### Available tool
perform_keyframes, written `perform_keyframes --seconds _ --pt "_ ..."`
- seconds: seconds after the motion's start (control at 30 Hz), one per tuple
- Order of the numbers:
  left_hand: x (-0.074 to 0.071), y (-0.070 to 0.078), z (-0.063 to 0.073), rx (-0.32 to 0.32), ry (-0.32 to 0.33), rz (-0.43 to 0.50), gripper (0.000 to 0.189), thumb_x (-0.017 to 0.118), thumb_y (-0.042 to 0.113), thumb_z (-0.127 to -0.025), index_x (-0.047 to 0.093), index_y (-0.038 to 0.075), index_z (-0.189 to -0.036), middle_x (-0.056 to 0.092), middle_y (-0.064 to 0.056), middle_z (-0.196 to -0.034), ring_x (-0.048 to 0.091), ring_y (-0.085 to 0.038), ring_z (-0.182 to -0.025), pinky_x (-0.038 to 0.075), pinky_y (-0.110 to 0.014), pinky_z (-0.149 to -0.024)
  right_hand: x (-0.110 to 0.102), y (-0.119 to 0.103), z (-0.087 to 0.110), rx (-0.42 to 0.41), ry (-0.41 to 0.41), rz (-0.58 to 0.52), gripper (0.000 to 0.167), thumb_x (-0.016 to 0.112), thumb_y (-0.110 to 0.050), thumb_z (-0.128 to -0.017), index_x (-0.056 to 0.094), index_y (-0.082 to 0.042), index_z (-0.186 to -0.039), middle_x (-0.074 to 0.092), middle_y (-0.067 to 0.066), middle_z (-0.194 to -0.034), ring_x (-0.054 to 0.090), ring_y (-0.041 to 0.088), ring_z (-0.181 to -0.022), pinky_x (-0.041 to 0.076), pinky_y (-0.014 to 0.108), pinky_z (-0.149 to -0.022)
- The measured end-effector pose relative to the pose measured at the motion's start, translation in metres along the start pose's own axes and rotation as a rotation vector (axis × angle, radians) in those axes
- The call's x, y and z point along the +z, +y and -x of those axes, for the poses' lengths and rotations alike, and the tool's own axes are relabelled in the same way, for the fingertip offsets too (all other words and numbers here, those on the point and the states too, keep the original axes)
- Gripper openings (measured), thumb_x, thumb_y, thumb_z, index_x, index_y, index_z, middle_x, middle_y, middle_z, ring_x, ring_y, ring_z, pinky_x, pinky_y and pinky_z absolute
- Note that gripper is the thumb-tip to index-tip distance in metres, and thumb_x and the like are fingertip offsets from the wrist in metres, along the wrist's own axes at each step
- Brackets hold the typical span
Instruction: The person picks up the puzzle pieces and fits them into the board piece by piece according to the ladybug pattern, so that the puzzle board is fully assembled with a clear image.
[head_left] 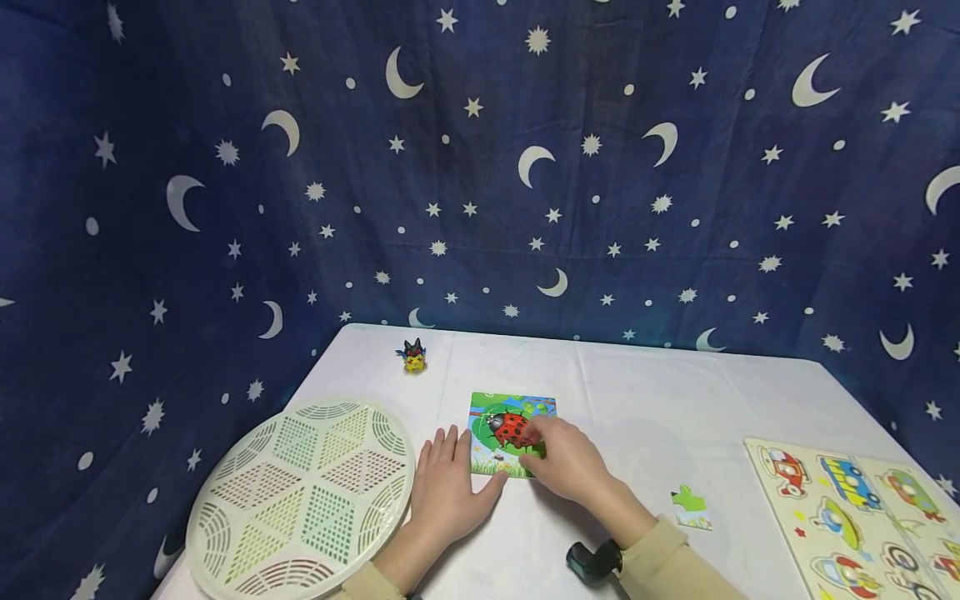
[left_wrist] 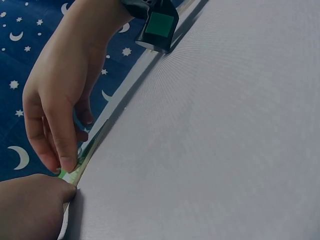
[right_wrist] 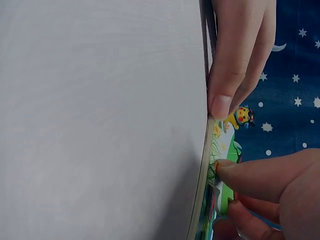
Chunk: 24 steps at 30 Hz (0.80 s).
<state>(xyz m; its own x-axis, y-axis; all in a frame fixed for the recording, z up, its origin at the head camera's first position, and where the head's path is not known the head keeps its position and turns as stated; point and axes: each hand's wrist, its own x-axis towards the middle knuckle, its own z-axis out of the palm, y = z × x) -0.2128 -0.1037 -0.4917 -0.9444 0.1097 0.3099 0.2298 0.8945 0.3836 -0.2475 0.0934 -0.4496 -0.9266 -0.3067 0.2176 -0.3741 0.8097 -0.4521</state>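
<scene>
A ladybug jigsaw puzzle point(head_left: 486, 448) lies flat on the white table. My left hand point(head_left: 444, 492) rests along its left side with fingers straight, the thumb at the bottom edge. Over the lower right part of the puzzle, my right hand point(head_left: 573, 462) pinches a green and white puzzle piece point(right_wrist: 226, 194) between thumb and fingers, low over the board. The right hand's fingers partly cover the ladybug and that corner. Another loose puzzle piece point(head_left: 690, 502), green with a flowery bottom, lies to the right of the right forearm.
A round white lattice tray point(head_left: 197, 533) with coloured patterns is at the left. Toward the back left stands a small yellow figurine point(head_left: 414, 358). A wooden vehicle puzzle board point(head_left: 806, 517) lies at the right. Behind the table hangs a dark blue star-and-moon curtain point(head_left: 480, 167).
</scene>
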Motion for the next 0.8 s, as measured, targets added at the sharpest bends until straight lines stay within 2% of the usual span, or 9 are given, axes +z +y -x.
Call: perform_keyframes --seconds 0.27,0.5,0.8 --pt "0.0002 -0.0005 -0.0002 0.003 0.002 0.004 0.084 0.064 0.061 -0.09 0.054 -0.005 -0.142 0.05 -0.027 -0.147 0.039 -0.045 -0.143 0.025 -0.056 -0.119 0.0023 -0.0048 -0.0034 0.008 -0.016 0.001 0.023 0.086 -0.015 -0.081 0.071 -0.013 -0.098 0.067 -0.002 -0.093 0.065 0.02 -0.091 0.055 0.044 -0.081" --pt "0.0007 -0.0008 0.0 0.003 0.004 0.005 0.083 0.064 0.061 -0.09 0.054 -0.004 -0.142 0.05 -0.027 -0.147 0.039 -0.045 -0.142 0.026 -0.056 -0.119 0.0042 -0.0049 -0.0031 0.015 -0.038 -0.007 0.02 0.086 -0.013 -0.081 0.067 -0.019 -0.082 0.063 -0.004 -0.089 0.058 0.017 -0.084 0.051 0.041 -0.075" --pt "0.0001 -0.0011 -0.0002 0.005 0.001 0.0 0.084 0.064 0.061 -0.091 0.054 -0.005 -0.142 0.05 -0.028 -0.147 0.039 -0.045 -0.142 0.026 -0.056 -0.119 0.0021 -0.0048 -0.001 0.001 -0.054 -0.026 0.012 0.083 -0.013 -0.086 0.074 -0.022 -0.083 0.065 -0.009 -0.084 0.063 0.017 -0.087 0.054 0.044 -0.078"
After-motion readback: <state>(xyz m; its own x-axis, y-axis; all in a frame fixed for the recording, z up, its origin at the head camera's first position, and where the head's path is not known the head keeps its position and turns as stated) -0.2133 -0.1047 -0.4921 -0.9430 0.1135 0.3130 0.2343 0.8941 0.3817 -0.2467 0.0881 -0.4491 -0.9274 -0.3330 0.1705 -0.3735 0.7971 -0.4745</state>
